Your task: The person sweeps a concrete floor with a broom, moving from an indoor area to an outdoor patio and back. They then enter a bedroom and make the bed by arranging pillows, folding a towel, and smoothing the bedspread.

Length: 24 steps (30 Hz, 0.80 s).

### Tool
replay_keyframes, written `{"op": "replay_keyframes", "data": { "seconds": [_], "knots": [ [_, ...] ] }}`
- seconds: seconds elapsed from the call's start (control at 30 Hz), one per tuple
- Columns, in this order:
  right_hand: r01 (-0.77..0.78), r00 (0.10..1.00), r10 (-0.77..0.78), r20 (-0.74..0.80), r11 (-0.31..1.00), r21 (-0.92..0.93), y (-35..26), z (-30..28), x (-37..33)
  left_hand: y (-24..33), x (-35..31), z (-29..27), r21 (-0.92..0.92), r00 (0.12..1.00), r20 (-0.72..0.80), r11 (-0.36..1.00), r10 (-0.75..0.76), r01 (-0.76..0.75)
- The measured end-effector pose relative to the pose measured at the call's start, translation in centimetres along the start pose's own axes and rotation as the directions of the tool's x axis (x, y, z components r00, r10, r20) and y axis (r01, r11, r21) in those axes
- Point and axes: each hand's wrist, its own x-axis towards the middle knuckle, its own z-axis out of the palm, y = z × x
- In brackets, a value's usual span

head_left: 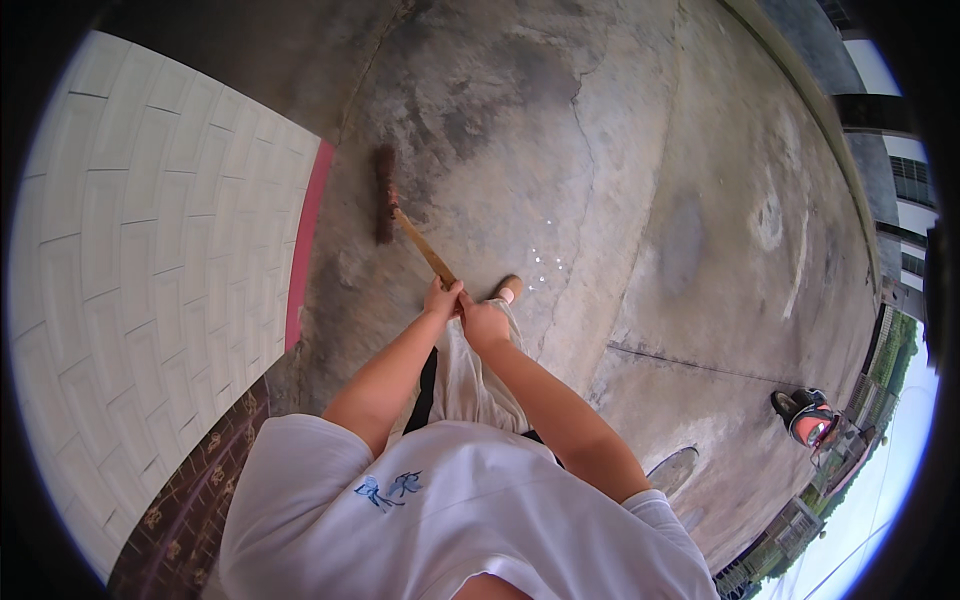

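Observation:
A push broom with a dark reddish-brown head and a wooden handle reaches forward and to the left from my body. Its head rests against the concrete floor, close to the wall. My left hand is closed around the handle. Just behind it, to the right, my right hand also grips the handle near my thighs. The end of the handle is hidden by my hands. Several small white bits lie scattered on the floor beyond my shoe, to the right of the broom.
A white tiled wall with a red base strip runs along the left. Dark brown patterned tiling borders it at the lower left. A red and black motorbike stands at the far right. A round cover sits in the floor.

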Motion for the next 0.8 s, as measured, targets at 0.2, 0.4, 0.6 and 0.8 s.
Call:
{"op": "replay_keyframes", "data": {
  "seconds": [0.2, 0.4, 0.6, 0.8],
  "knots": [
    [0.142, 0.987, -0.136, 0.089, 0.987, -0.074, -2.0, 0.9, 4.7, 1.1, 3.2, -4.6, -0.229, 0.983, 0.071, 0.956, -0.171, 0.182],
    [-0.094, 0.995, 0.095, 0.039, 0.995, -0.021, 5.9, -3.1, 2.0, 0.0, 3.3, 5.9, -0.142, 0.952, 0.202, 0.955, -0.230, 0.261],
    [-0.288, 0.957, 0.288, -0.018, 0.958, -0.004, 17.9, -8.0, -2.2, 0.5, -0.8, 21.5, 0.040, 0.900, 0.344, 0.961, -0.269, 0.272],
    [-0.207, 0.977, 0.211, -0.040, 0.974, 0.088, 23.5, -11.1, -5.3, 0.1, -2.9, 27.3, 0.191, 0.921, 0.264, 0.951, -0.287, 0.242]
  ]
}}
